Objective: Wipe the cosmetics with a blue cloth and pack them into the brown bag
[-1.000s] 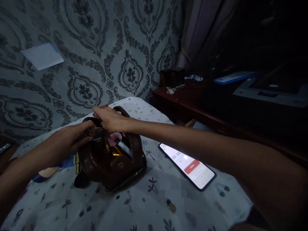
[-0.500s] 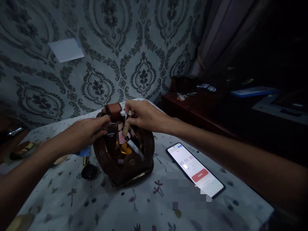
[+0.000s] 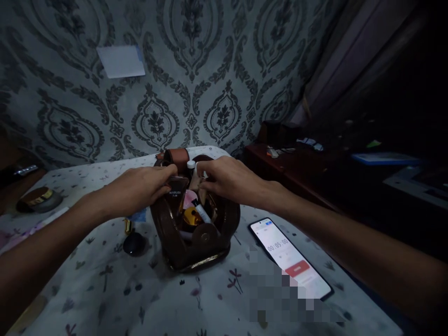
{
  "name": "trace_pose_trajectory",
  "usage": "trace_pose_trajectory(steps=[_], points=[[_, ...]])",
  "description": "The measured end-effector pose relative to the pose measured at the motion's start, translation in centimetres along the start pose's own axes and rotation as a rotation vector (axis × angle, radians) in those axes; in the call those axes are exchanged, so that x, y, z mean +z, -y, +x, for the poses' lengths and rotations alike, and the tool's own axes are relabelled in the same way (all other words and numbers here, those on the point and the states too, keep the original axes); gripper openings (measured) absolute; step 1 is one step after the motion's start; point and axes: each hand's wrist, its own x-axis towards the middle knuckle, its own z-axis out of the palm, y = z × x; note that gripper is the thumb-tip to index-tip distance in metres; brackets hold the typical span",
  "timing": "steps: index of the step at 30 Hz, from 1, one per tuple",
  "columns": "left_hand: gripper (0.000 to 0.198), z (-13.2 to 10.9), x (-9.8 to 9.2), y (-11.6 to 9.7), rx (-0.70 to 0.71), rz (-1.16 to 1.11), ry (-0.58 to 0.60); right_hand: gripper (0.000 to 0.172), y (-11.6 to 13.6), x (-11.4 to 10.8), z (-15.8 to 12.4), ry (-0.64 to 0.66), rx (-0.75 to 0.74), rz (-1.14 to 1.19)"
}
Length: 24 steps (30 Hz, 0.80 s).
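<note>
A dark brown bag (image 3: 171, 252) stands unzipped on the patterned cloth. Inside it lie a pink item (image 3: 190, 198), a round amber item (image 3: 192, 217), a pale tube (image 3: 202, 213) and a white-capped bottle (image 3: 191, 164). My left hand (image 3: 149, 186) is closed at the bag's left side, its fingers gripping a dark pack (image 3: 177, 186) with white lettering. Over the bag's right side, my right hand (image 3: 226, 179) pinches a small beige item (image 3: 199, 185), partly hidden by the fingers.
A lit phone (image 3: 290, 256) lies right of the bag. Left of the bag are a black round lid (image 3: 134, 244), a gold-capped item (image 3: 128, 226) and a jar (image 3: 41, 200). A dark red desk (image 3: 280, 168) stands behind at right.
The whole view has shifted, so the bag and phone appear further right. The beige item in my right hand has moved slightly and is more covered by the fingers. My left hand keeps its grip.
</note>
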Motion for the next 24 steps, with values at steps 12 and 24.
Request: trace_pose_trajectory(steps=[12,24], points=[[0.008,-0.4,-0.06,0.07,0.018,-0.074,-0.012,0.014,0.47,-0.36,0.15,0.141,-0.064,-0.07],[0.005,-0.24,-0.18,-0.12,0.015,-0.029,-0.008,0.013,-0.21,0.1,0.03,0.163,-0.101,-0.111]])
